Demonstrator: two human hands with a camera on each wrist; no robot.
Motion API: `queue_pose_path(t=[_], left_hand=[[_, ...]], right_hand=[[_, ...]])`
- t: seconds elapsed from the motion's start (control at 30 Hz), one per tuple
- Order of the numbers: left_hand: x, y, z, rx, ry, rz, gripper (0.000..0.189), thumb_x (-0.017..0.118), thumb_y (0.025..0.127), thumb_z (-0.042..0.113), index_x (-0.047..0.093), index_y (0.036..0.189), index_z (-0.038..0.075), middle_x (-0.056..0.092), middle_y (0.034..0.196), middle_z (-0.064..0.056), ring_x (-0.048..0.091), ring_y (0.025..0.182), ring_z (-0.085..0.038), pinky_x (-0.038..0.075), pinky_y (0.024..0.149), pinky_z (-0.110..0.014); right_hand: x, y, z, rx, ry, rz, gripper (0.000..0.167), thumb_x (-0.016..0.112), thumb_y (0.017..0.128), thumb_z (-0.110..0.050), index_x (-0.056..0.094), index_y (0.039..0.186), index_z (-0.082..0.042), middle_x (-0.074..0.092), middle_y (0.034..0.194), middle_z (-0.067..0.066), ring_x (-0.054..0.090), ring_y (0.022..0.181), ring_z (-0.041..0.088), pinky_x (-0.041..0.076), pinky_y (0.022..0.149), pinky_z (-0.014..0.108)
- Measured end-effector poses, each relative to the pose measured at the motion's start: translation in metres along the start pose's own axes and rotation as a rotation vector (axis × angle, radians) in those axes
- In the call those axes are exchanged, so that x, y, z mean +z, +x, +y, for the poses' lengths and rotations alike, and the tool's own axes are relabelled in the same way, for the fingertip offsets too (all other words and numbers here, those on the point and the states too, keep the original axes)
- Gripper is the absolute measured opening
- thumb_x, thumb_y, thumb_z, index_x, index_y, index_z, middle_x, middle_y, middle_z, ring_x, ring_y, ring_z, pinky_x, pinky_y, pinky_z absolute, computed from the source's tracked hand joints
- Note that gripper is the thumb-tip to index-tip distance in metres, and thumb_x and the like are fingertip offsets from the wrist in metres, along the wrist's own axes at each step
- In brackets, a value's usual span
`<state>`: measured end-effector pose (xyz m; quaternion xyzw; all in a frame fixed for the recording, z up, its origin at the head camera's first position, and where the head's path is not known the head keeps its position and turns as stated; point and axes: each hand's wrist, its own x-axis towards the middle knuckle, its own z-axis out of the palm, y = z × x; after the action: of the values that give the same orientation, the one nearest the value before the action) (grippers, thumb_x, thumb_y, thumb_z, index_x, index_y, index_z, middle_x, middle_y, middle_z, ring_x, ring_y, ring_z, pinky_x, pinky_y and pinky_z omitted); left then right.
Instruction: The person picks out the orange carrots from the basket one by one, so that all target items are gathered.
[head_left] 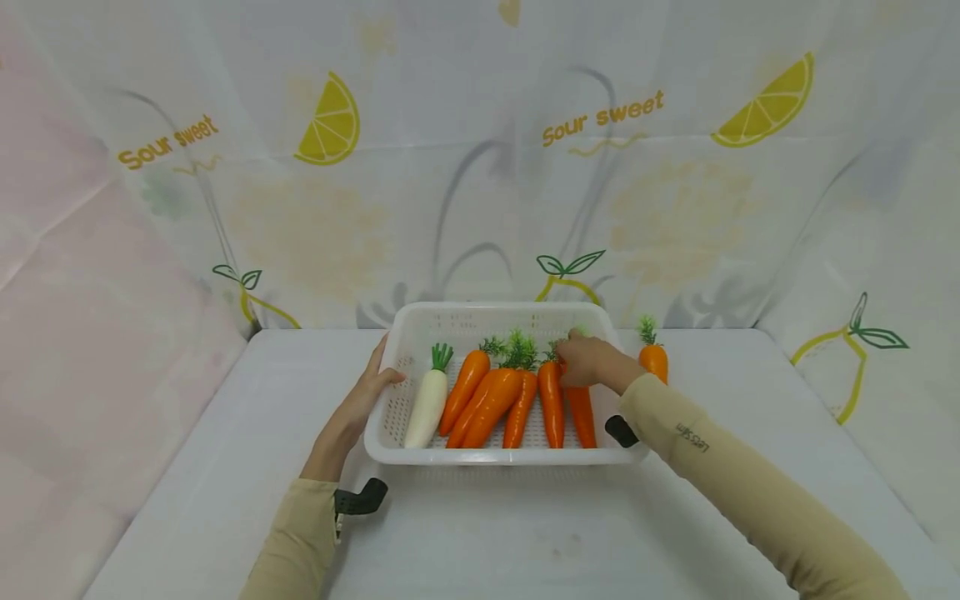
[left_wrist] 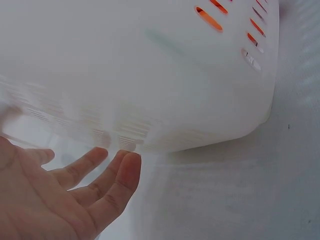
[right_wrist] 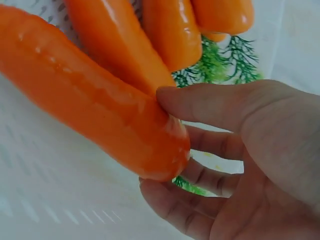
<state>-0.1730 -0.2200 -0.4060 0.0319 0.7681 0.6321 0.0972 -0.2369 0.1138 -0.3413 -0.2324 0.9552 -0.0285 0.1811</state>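
A white plastic basket [head_left: 495, 457] with slotted walls sits on the table, holding a white radish [head_left: 426, 408] at its left and several glossy orange carrots. My left hand [head_left: 358, 407] is at the basket's left side, thumb over the rim and fingers along the outer wall. In the left wrist view, the fingertips [left_wrist: 129, 167] reach that wall's lower part. My right hand [head_left: 594, 362] is inside the basket's right end. Its thumb and fingers hold the thick, leafy end of the rightmost carrot [right_wrist: 95, 100]; the carrot's tip points toward me. The green leaves are partly hidden behind the fingers.
Another orange carrot [head_left: 654, 362] with green leaves lies outside the basket, partly behind my right forearm. A white table [head_left: 495, 542] carries everything. Behind it hangs a pale cloth [head_left: 450, 192] printed with lemons. Dark camera mounts [head_left: 363, 497] stick out from both wrists.
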Motion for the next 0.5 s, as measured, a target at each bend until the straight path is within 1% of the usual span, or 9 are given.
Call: queue_pose_path(t=[0.13, 0.2, 0.27, 0.37, 0.43, 0.5], left_hand=[[0.000, -0.001, 0.000, -0.004, 0.009, -0.006, 0.079, 0.040, 0.089, 0.023, -0.008, 0.149, 0.043, 0.006, 0.159, -0.007, 0.023, 0.139, -0.038, 0.027, 0.103, -0.063], [-0.001, -0.001, 0.001, -0.006, 0.014, -0.006, 0.079, 0.040, 0.089, 0.023, -0.009, 0.149, 0.041, 0.006, 0.159, -0.008, 0.024, 0.138, -0.039, 0.029, 0.103, -0.062], [-0.002, -0.001, 0.001, -0.007, 0.016, -0.002, 0.080, 0.040, 0.089, 0.023, -0.009, 0.150, 0.039, 0.007, 0.159, -0.009, 0.026, 0.137, -0.040, 0.030, 0.102, -0.061], [-0.002, -0.001, 0.002, -0.009, 0.011, 0.000, 0.080, 0.040, 0.088, 0.024, -0.009, 0.150, 0.037, 0.007, 0.159, -0.010, 0.026, 0.137, -0.040, 0.031, 0.102, -0.061], [-0.002, 0.000, 0.002, -0.010, 0.008, -0.001, 0.080, 0.040, 0.088, 0.024, -0.009, 0.150, 0.038, 0.007, 0.159, -0.010, 0.026, 0.138, -0.040, 0.030, 0.102, -0.060], [-0.001, 0.000, 0.001, -0.008, 0.011, -0.008, 0.080, 0.040, 0.089, 0.024, -0.009, 0.150, 0.040, 0.006, 0.159, -0.009, 0.025, 0.138, -0.040, 0.029, 0.103, -0.060]], right_hand=[[-0.004, -0.007, 0.002, -0.053, 0.101, 0.025, 0.039, 0.065, 0.083, -0.018, 0.058, 0.116, 0.002, 0.047, 0.115, 0.022, 0.051, 0.083, 0.024, 0.044, 0.071, 0.034], [-0.006, -0.011, 0.002, -0.071, 0.121, 0.035, 0.042, 0.066, 0.084, -0.019, 0.058, 0.118, 0.003, 0.048, 0.116, 0.023, 0.051, 0.086, 0.024, 0.046, 0.073, 0.035], [-0.009, -0.016, 0.002, -0.081, 0.137, 0.037, 0.042, 0.067, 0.085, -0.020, 0.059, 0.119, 0.002, 0.050, 0.117, 0.023, 0.051, 0.090, 0.025, 0.046, 0.076, 0.037], [-0.011, -0.020, 0.001, -0.104, 0.151, 0.019, 0.040, 0.065, 0.086, -0.020, 0.058, 0.121, -0.001, 0.054, 0.120, 0.020, 0.051, 0.100, 0.029, 0.046, 0.082, 0.041], [-0.010, -0.021, 0.002, -0.114, 0.157, -0.006, 0.040, 0.064, 0.087, -0.020, 0.056, 0.123, -0.003, 0.055, 0.125, 0.018, 0.050, 0.107, 0.030, 0.045, 0.086, 0.043], [-0.009, -0.022, 0.002, -0.114, 0.172, -0.041, 0.041, 0.063, 0.088, -0.021, 0.051, 0.125, -0.006, 0.054, 0.129, 0.019, 0.051, 0.108, 0.031, 0.045, 0.086, 0.042]])
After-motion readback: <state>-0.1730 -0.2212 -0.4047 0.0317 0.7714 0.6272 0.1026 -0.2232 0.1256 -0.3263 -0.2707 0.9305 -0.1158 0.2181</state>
